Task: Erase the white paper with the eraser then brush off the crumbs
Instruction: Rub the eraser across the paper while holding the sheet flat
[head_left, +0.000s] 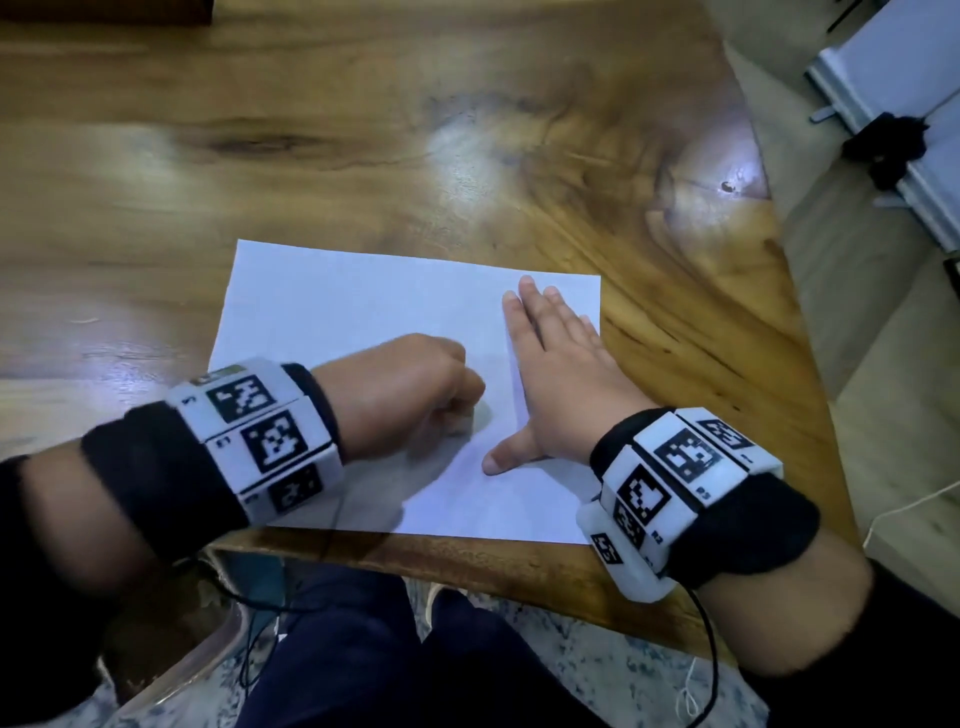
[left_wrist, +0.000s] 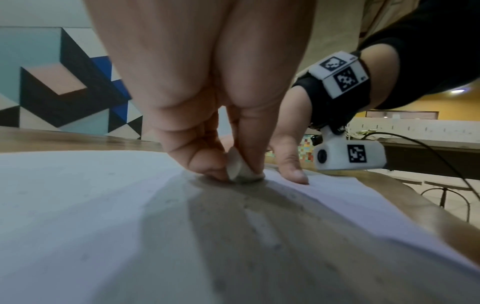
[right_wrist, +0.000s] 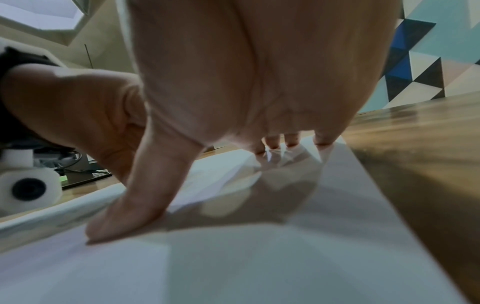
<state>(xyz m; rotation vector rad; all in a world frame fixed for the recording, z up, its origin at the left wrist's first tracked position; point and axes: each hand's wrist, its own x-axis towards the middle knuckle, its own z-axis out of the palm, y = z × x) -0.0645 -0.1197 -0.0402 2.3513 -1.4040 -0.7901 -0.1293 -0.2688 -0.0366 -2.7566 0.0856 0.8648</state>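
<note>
Wooden table (head_left: 363, 130), white paper (head_left: 337, 301), left hand (head_left: 410, 389) pinching eraser (left_wrist: 240, 167), right hand (head_left: 561, 358) flat

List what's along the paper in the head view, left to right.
Bare left part of the white paper → left hand curled over the eraser → right hand flat on the sheet → bare wooden table.

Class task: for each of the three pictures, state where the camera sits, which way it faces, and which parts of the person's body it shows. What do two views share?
Head: looks down at the paper on the table; both forearms show.
Left wrist: looks along the left hand, which pinches the eraser.
Right wrist: looks along the right hand, flat on the paper.
Shared: each wrist view shows the other wrist's camera.
</note>
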